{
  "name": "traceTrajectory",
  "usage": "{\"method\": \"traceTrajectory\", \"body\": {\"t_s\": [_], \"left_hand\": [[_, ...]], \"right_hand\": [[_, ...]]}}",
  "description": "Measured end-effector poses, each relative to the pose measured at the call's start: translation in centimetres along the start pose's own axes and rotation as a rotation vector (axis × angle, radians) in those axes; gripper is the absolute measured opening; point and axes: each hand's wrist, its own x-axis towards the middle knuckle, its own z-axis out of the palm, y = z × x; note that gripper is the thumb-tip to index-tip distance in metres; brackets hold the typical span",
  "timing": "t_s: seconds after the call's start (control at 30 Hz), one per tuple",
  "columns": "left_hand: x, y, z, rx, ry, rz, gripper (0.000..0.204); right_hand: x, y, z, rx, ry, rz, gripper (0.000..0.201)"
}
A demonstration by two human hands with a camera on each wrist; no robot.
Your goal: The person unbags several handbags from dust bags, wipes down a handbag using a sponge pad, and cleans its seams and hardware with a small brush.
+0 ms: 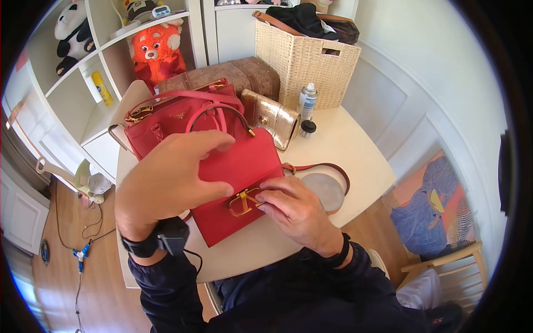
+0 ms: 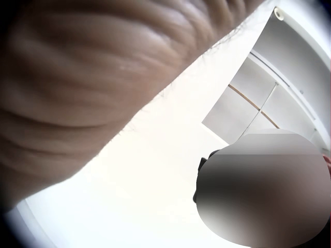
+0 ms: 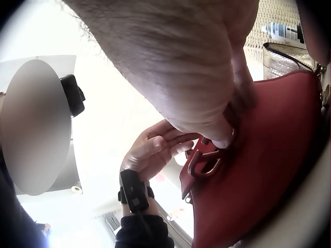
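Observation:
A small red handbag with a front flap and a looped top handle stands on the table before me. The thumb and fingers of my right hand pinch the right end of its gold V-shaped clasp. My left hand hovers over the bag's left side, thumb and fingers spread apart. Its thumb tip ends close by the clasp. In the right wrist view, the clasp shows below my right fingers, while the left wrist view holds mostly forearm skin and ceiling.
Behind it sit a larger red handbag, a brown patterned bag and a gold clutch. A spray can stands by a wicker basket. To the right, a red strap curves around a grey disc on the table.

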Motion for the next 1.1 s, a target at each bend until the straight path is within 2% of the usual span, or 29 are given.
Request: {"method": "traceTrajectory", "body": {"t_s": [0.03,0.1,0.23,0.3,0.33,0.37,0.43,0.47,0.5,0.57,0.6,0.67,0.7,0.77,0.97,1.1], "left_hand": [[0.0,-0.4,0.6,0.002,-0.003,-0.002,0.060],[0.1,-1.1,1.5,0.239,0.107,0.147,0.058],[0.0,0.1,-0.5,0.109,0.051,0.070,0.051],[-0.3,1.6,-2.4,-0.037,0.005,-0.260,0.043],[-0.4,1.7,-2.6,0.025,0.090,-0.352,0.042],[-0.5,1.4,-2.6,0.029,0.088,-0.353,0.042],[-0.3,-0.3,-2.2,0.090,0.312,-0.228,0.048],[0.2,-1.6,-1.6,0.038,0.338,-0.153,0.052],[0.3,-2.5,-1.4,0.038,0.341,-0.152,0.052],[0.9,-2.9,-1.5,0.014,0.110,-0.338,0.059],[1.1,-3.2,-1.5,0.015,0.112,-0.338,0.059],[1.3,-3.7,-1.6,-0.114,-0.078,-0.439,0.061],[1.3,-4.0,-1.5,-0.113,-0.078,-0.437,0.061],[1.0,-4.1,-1.4,-0.118,-0.038,-0.270,0.054],[0.9,-2.1,-1.6,-0.026,-0.046,-0.267,0.053],[0.8,-2.0,-1.6,-0.005,-0.043,-0.265,0.053]], "right_hand": [[0.1,-0.1,0.0,-0.019,0.017,-0.017,0.029],[0.1,0.1,0.2,-0.010,0.018,-0.018,0.029],[0.0,0.2,0.2,0.002,0.038,-0.028,0.028],[-0.1,0.2,0.2,0.014,0.043,-0.018,0.027],[-0.1,0.2,0.2,0.024,0.040,-0.014,0.026],[-0.1,0.2,0.3,0.026,0.044,-0.013,0.026],[0.0,0.3,0.2,0.025,0.038,-0.015,0.025],[0.1,0.3,0.2,0.025,0.038,-0.017,0.025],[0.2,0.2,0.1,0.028,0.030,-0.015,0.025],[0.3,0.3,0.0,0.032,0.022,-0.016,0.025],[0.3,0.4,0.0,0.037,0.020,-0.017,0.025],[0.5,0.5,0.0,0.042,0.020,-0.018,0.025],[0.6,0.5,-0.1,0.053,0.017,-0.004,0.026],[0.9,0.6,-0.1,0.062,0.016,0.012,0.026],[1.5,0.8,-0.2,0.137,0.018,0.117,0.028],[2.1,1.0,-0.1,0.265,0.040,0.283,0.030]]}}
